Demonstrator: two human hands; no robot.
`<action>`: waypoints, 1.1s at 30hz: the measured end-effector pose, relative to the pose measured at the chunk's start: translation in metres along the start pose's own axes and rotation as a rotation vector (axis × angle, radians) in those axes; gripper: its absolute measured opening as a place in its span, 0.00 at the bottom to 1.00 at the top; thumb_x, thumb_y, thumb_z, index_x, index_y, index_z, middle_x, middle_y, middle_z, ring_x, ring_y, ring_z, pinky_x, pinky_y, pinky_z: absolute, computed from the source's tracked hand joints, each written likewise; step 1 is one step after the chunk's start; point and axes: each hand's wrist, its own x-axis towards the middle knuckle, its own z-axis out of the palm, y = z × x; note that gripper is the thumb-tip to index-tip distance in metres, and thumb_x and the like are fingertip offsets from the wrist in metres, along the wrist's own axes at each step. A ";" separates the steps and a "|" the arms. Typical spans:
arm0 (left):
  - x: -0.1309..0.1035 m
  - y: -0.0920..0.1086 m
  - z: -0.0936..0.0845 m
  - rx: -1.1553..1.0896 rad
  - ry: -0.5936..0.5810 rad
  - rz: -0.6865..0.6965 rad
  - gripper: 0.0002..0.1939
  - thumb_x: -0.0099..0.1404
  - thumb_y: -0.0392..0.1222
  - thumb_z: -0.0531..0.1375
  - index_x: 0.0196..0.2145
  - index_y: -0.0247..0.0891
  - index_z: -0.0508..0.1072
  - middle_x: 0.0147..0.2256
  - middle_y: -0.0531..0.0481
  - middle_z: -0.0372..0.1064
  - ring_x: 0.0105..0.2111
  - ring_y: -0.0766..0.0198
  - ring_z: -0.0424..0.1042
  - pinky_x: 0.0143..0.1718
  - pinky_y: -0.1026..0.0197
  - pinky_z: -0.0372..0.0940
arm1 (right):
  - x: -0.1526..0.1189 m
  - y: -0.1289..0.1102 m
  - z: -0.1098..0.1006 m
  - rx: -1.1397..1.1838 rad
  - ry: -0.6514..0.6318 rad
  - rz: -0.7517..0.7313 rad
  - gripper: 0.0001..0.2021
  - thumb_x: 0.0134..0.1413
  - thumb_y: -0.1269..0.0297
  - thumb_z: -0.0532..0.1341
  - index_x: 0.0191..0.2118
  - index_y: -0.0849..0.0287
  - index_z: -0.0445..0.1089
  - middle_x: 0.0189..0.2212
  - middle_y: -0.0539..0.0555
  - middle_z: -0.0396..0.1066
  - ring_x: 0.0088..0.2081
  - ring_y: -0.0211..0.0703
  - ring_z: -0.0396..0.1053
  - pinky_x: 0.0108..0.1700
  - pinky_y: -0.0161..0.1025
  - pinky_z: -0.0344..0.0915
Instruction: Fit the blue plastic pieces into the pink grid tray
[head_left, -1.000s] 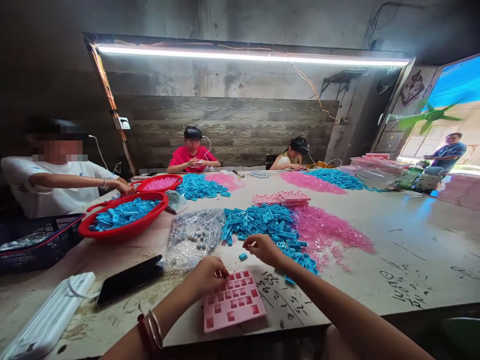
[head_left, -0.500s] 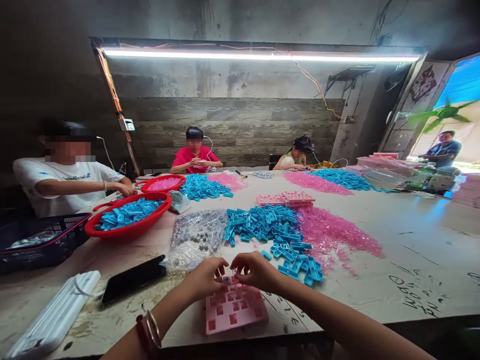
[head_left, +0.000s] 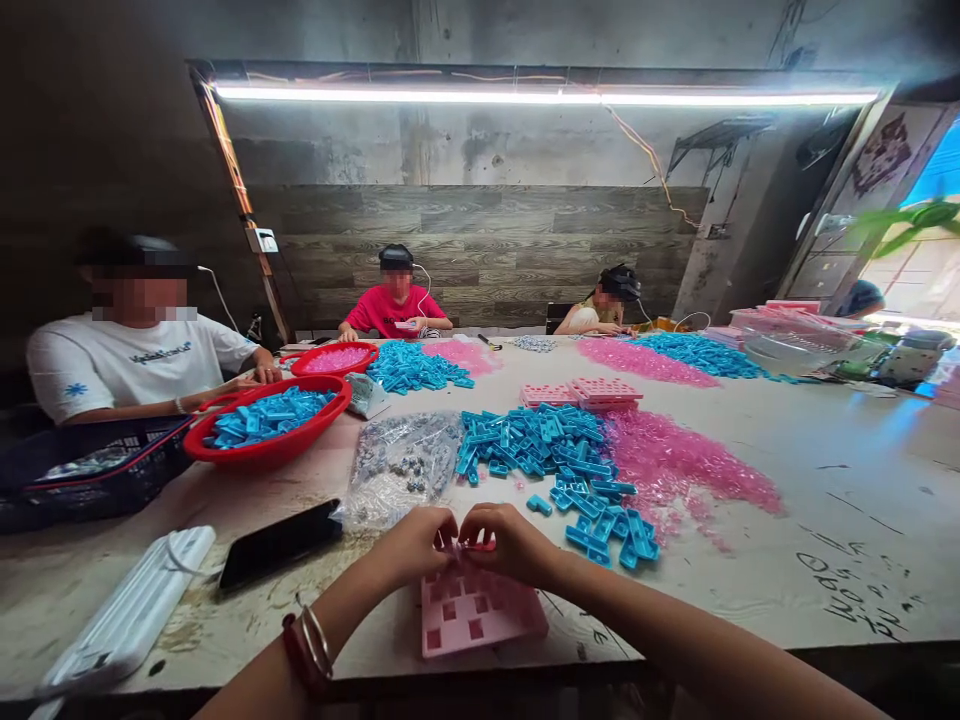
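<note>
My left hand [head_left: 421,542] and my right hand [head_left: 504,540] meet above the far edge of a pink tray with square holes [head_left: 480,612]. Thumb and fingers of each are pinched together, nearly touching the other hand. Something small and pinkish shows between the fingertips, too covered to name. The tray lies at the table's front edge, its far part hidden under my hands. Just beyond are a pile of blue plastic pieces [head_left: 536,445], a heap of clear pink pieces [head_left: 690,470] and a clear bag of small silvery parts [head_left: 405,465].
On the left lie a black phone [head_left: 281,545], a white power bank [head_left: 131,610], a red basket of blue pieces [head_left: 270,455] and a dark basket [head_left: 90,480]. Stacked pink trays [head_left: 581,393] stand behind the piles. Several people sit around the table [head_left: 750,590].
My fingertips have closed in over the tray, and the small piece they held is now more covered. The view has shifted slightly. The person in red has lowered one hand to the table.
</note>
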 end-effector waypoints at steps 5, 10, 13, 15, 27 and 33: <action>-0.002 0.006 -0.003 -0.001 0.037 0.039 0.08 0.52 0.39 0.57 0.30 0.34 0.72 0.29 0.50 0.70 0.30 0.65 0.68 0.29 0.67 0.58 | 0.000 0.009 0.002 0.010 -0.017 -0.050 0.02 0.43 0.71 0.64 0.27 0.61 0.72 0.27 0.52 0.72 0.26 0.35 0.68 0.29 0.31 0.62; -0.003 0.007 -0.002 -0.016 0.052 0.027 0.10 0.54 0.43 0.57 0.29 0.35 0.74 0.28 0.51 0.72 0.29 0.65 0.69 0.29 0.67 0.58 | -0.001 0.009 0.002 0.017 -0.011 -0.095 0.02 0.44 0.69 0.64 0.27 0.61 0.74 0.28 0.54 0.73 0.27 0.36 0.69 0.30 0.31 0.63; -0.001 0.005 0.000 -0.009 0.063 -0.003 0.11 0.54 0.45 0.57 0.30 0.36 0.75 0.28 0.50 0.73 0.28 0.65 0.69 0.29 0.67 0.59 | -0.001 0.008 0.001 0.024 -0.006 -0.103 0.03 0.45 0.70 0.63 0.26 0.60 0.75 0.28 0.55 0.73 0.27 0.37 0.70 0.29 0.31 0.63; 0.000 0.004 0.000 0.003 0.069 -0.003 0.12 0.54 0.46 0.58 0.30 0.36 0.76 0.29 0.50 0.74 0.28 0.65 0.69 0.30 0.67 0.59 | -0.001 0.009 0.001 0.014 -0.006 -0.107 0.03 0.44 0.72 0.63 0.26 0.60 0.75 0.28 0.55 0.74 0.28 0.37 0.70 0.29 0.31 0.63; 0.009 -0.003 0.003 0.075 0.036 -0.028 0.09 0.52 0.40 0.60 0.31 0.37 0.78 0.26 0.48 0.75 0.25 0.66 0.69 0.25 0.68 0.57 | 0.002 0.004 -0.002 -0.057 -0.055 -0.052 0.04 0.44 0.71 0.63 0.27 0.59 0.76 0.25 0.55 0.74 0.26 0.37 0.70 0.28 0.31 0.63; 0.011 -0.005 0.000 0.010 0.015 0.010 0.09 0.51 0.41 0.61 0.30 0.37 0.78 0.24 0.49 0.73 0.23 0.67 0.68 0.23 0.69 0.55 | 0.006 0.005 -0.005 -0.051 -0.089 -0.063 0.04 0.45 0.69 0.64 0.29 0.59 0.76 0.26 0.54 0.74 0.27 0.37 0.70 0.29 0.31 0.63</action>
